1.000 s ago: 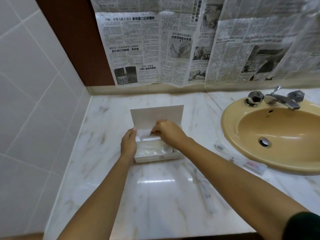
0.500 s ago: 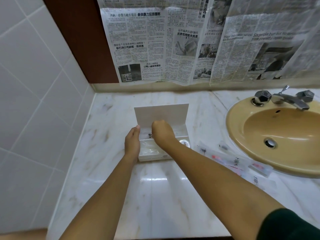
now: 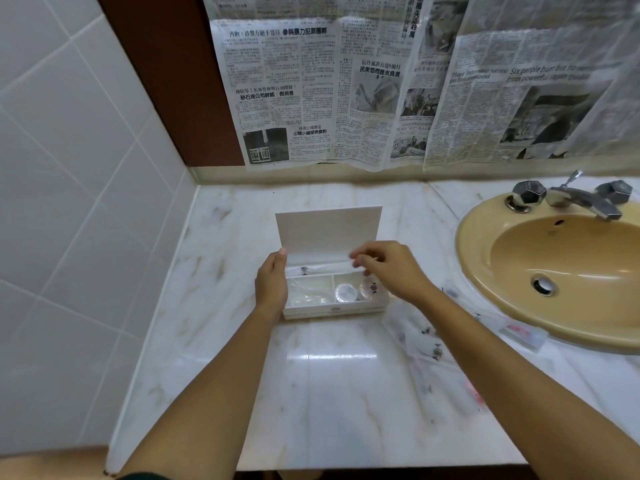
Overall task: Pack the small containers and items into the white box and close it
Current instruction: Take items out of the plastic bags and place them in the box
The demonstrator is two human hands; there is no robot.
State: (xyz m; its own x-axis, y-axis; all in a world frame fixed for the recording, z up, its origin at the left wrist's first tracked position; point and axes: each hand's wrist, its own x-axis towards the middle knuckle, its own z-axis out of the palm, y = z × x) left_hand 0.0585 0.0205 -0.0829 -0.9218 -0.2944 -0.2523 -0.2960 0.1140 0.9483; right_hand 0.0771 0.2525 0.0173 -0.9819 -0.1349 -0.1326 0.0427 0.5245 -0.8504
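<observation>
Tabletop [image 3: 329, 393]: glossy veined marble; thin clear sachets [image 3: 433, 348] lie loose at right.
Left hand [image 3: 272, 284]: fingers straight, we brace the white box [image 3: 332, 308] at frame centre.
Right hand [image 3: 391, 271]: we pinch a long clear packet [image 3: 322, 268] over the rear compartment.
Box: rigid card, lid [image 3: 329, 230] upright; round container [image 3: 346, 292] seated.
Progress: we judge roughly midway; closing remains.

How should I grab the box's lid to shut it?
Pinch the lid by its free top edge, coming from above. It stands upright behind the white box, hinged at the back, so that bare edge should swing forward easily.
</observation>
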